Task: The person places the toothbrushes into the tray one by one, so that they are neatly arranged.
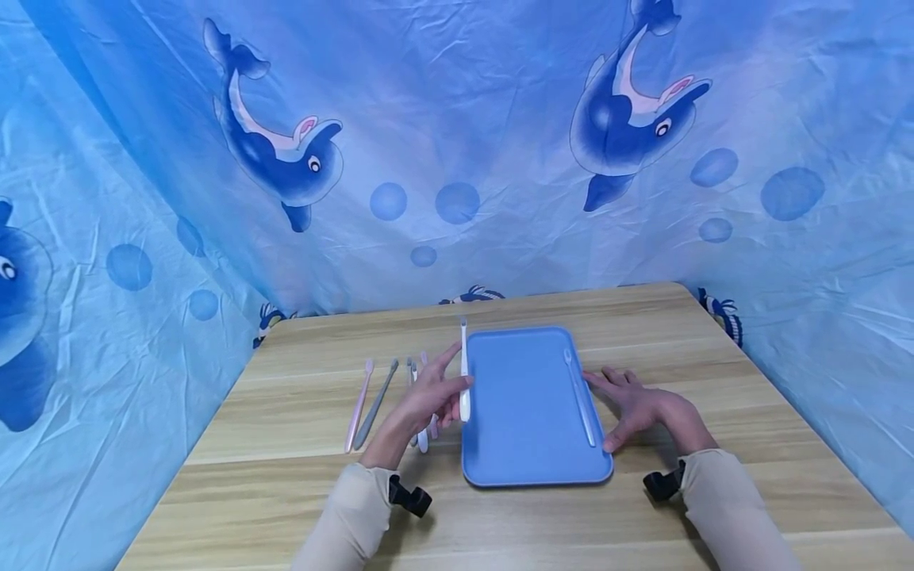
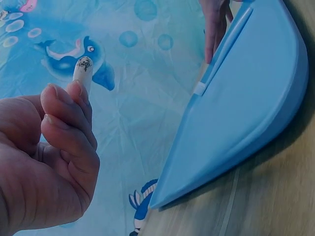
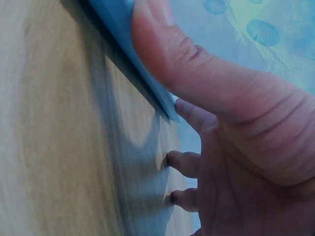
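Note:
My left hand point(image 1: 432, 390) pinches a white toothbrush point(image 1: 464, 394) between thumb and fingers, bristle end pointing away, above the left edge of a blue tray point(image 1: 524, 468). In the left wrist view the butt of that toothbrush point(image 2: 83, 71) pokes out past the curled fingers. Inside the tray, along its right side, lies a pale toothbrush point(image 1: 580, 400). My right hand point(image 1: 639, 408) rests at the tray's right edge with fingers spread. Its thumb point(image 3: 162, 54) touches the tray's side, while other fingertips reach down to the tabletop.
Left of the tray, a pink toothbrush point(image 1: 359, 404) and a grey toothbrush point(image 1: 376, 404) lie side by side on the wooden table point(image 1: 286, 492). Several more toothbrushes lie partly hidden behind my left hand. A blue dolphin-print curtain point(image 1: 457, 119) surrounds the table.

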The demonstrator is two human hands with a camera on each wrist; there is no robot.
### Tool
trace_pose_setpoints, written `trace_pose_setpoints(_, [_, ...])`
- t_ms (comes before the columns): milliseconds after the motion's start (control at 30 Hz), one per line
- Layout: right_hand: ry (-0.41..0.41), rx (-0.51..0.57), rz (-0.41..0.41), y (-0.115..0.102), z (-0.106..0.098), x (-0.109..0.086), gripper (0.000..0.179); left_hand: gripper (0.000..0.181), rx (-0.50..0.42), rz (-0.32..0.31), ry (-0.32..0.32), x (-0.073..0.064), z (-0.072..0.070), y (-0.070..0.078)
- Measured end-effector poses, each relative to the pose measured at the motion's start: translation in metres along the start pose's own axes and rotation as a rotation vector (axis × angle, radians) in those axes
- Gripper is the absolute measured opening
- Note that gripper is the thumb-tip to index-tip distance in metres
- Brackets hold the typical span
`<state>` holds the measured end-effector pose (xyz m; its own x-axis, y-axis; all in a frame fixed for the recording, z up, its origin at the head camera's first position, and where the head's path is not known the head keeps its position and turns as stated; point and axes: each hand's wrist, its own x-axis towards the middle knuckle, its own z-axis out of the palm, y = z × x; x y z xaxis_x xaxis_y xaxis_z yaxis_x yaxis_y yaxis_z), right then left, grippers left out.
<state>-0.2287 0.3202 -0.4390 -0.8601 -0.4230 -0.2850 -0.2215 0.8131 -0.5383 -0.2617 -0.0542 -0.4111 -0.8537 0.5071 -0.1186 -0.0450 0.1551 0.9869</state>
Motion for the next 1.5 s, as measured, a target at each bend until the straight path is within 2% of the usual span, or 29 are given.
trace_pose_setpoints(333, [-0.007,0.005,0.011,0.002,0.0,0.001,0.134,0.076,0.013,-0.024,-0.011,0.006,0.014,0.0])
trace_pose_setpoints(800, [-0.015,0.009,0.036,0.002,-0.001,0.001,0.134,0.076,0.015,-0.055,-0.034,0.019,0.032,-0.007])
trace_pose_setpoints(1500, [-0.014,0.002,0.041,0.004,-0.001,0.003,0.135,0.078,0.021,-0.048,-0.062,0.03,0.062,-0.009])
